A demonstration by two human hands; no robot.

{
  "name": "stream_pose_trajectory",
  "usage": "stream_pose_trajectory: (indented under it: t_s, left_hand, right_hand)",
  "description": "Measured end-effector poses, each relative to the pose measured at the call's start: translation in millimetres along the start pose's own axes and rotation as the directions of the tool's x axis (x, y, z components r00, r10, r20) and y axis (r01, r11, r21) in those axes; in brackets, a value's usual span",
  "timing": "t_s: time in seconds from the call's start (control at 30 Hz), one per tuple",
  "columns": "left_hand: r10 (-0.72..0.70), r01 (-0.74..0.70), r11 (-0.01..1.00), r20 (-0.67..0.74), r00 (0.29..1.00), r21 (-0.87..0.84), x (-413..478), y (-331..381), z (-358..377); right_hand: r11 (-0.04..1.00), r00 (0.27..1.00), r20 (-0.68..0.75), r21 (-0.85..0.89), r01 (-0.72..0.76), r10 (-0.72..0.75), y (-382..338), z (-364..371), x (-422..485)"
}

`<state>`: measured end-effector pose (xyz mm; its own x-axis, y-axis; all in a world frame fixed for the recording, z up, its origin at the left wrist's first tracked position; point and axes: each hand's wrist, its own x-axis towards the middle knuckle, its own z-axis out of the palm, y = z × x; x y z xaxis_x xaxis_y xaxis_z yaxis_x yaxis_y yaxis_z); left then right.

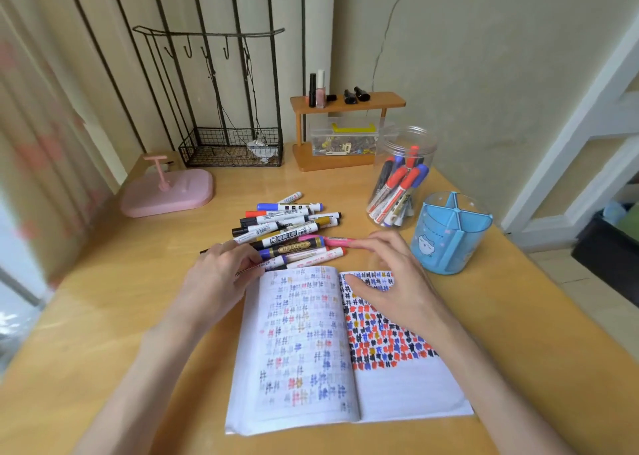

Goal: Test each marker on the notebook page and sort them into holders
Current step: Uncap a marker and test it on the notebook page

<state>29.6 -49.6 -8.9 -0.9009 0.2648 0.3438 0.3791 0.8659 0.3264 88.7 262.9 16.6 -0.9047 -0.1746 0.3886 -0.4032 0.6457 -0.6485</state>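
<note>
My left hand (218,275) lies at the near end of the marker pile (287,224), its fingers curled round a black marker (257,267). The marker's dark end pokes out on the hand's left, and the barrel coming out on the right reads "MARKER". My right hand (401,281) is spread and relaxed and holds nothing. Its fingertips are at the end of a pink marker (333,241), though I cannot tell whether they touch it, and the thumb hangs over the top of the notebook (345,368)'s right page. The notebook lies open in front of me on the bench (103,316), with faint hash marks on the left page and dense red, blue and black ones on the right. Other barrels in the pile carry labels too blurred to read. The clear jar (403,178) already holds red, blue and black markers. Just beside it, the blue divided holder (449,237) bears a small cartoon print. That holder stands close to the bench's right edge. There is bare bench to the left of the notebook. A pink stand (166,195), a wire basket (231,150) and a wooden shelf (345,103) line the back.
</note>
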Motion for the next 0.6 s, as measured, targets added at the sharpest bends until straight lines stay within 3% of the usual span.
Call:
stream_pose_trajectory:
  t_s: [0.1, 0.2, 0.3, 0.4, 0.5, 0.6]
  left_hand:
    - [-0.020, 0.017, 0.998, 0.048, 0.999, 0.053, -3, -8, -2]
    - [-0.036, 0.037, 0.997, -0.021, 0.999, 0.074, -3, -7, -7]
    - [-0.064, 0.039, 0.972, -0.103, 0.993, -0.230, -1, 5, -18]
    - [-0.020, -0.017, 0.798, -0.056, 0.998, -0.602, -1, 40, -30]
    - [0.116, -0.098, 0.714, -0.021, 0.993, -0.694, -9, 76, -25]
    - [0.164, -0.116, 0.684, -0.003, 0.986, -0.720, -16, 90, -13]
  right_hand:
    - [1.000, 1.000, 0.003, 0.015, -0.018, 0.018, -2, 2, 0]
    - [0.998, 0.998, 0.001, 0.018, -0.058, 0.058, -7, 4, -1]
    - [0.996, 0.996, -0.028, 0.042, -0.081, 0.082, -21, 10, -5]
    - [0.962, 0.982, -0.054, 0.217, -0.165, 0.181, -39, 18, -8]
    - [0.827, 0.969, 0.024, 0.516, -0.223, 0.247, -61, 22, -10]
    - [0.753, 0.956, -0.044, 0.627, -0.200, 0.291, -73, 25, -18]
